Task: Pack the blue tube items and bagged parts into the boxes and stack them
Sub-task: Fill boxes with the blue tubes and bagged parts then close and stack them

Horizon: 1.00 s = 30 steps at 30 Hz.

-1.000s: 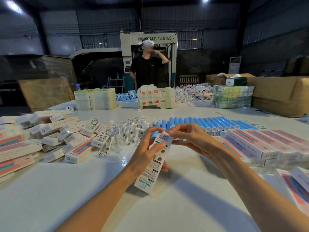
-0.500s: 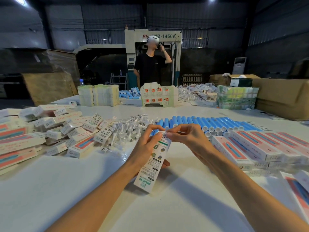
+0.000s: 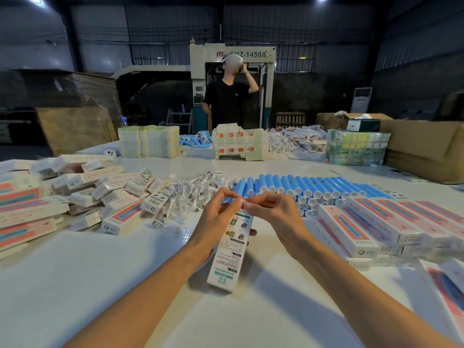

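My left hand [image 3: 215, 223] grips a long white box [image 3: 229, 254] with green print, held upright and tilted over the white table [image 3: 100, 285]. My right hand [image 3: 272, 212] pinches the box's top end with curled fingers. Just beyond lies a row of blue tubes [image 3: 301, 188] with white caps. A heap of clear bagged parts [image 3: 198, 194] sits to their left. Closed pink-and-blue boxes [image 3: 371, 224] are stacked in rows at the right, and a loose pile of boxes [image 3: 75, 194] covers the left.
A person in a black shirt [image 3: 227, 101] stands behind the far table edge. Stacks of flat cartons [image 3: 148, 141], more blue tubes [image 3: 195, 140], green wrapped packs [image 3: 356, 149] and a large brown cardboard box [image 3: 424, 146] line the back.
My fingers have closed in over the box's top end, and the view has shifted slightly. The box stays in my left hand at the same spot.
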{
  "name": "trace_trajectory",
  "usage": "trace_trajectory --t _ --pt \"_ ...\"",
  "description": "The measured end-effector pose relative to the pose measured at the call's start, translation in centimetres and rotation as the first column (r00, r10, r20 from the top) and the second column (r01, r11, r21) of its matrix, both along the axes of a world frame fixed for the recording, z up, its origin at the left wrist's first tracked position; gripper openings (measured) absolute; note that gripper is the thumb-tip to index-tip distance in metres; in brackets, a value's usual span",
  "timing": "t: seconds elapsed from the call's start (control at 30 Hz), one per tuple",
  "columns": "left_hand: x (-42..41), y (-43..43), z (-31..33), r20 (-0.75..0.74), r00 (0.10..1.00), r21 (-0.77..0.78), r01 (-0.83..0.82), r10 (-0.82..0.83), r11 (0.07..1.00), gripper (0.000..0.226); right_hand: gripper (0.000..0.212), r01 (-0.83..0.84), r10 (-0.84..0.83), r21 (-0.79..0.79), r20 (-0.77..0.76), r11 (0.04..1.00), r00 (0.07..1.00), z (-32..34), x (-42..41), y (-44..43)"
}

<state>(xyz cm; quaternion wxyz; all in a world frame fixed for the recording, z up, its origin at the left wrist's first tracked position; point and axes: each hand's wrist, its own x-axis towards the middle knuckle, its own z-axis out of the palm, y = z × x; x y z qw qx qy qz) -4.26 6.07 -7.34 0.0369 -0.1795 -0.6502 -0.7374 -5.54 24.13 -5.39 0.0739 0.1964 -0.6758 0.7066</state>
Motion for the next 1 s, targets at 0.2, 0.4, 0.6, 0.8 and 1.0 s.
trace_trajectory --t 0.2,0.4,0.6,0.8,1.0 --pt "0.2 0.3 0.1 -0.022 0.999 0.016 -0.03 0.031 0.999 0.025 0.01 0.041 -0.041 -0.016 0.033 0.999 0.999 0.0 -0.4 -0.1" --pt "-1.0 0.6 -0.8 -0.06 0.978 -0.011 -0.202 0.201 0.979 0.022 0.016 -0.045 0.044 -0.033 -0.017 0.998 0.999 -0.9 -0.4 -0.9" --pt "-1.9 -0.1 -0.6 0.041 0.98 0.274 -0.198 0.195 0.941 0.027 0.049 -0.32 0.272 0.106 0.322 0.941 0.907 0.3 1.4 -1.0" --pt "-2.2 0.2 0.0 0.12 0.989 0.38 -0.131 0.091 0.916 0.014 0.039 -0.218 0.165 0.179 0.273 0.959 0.948 0.4 4.5 1.0" --pt "-1.5 1.0 -1.3 -0.07 0.987 -0.015 -0.148 0.146 0.989 0.015 0.036 0.393 -0.375 0.634 -0.171 0.665 0.911 -0.1 9.7 6.0"
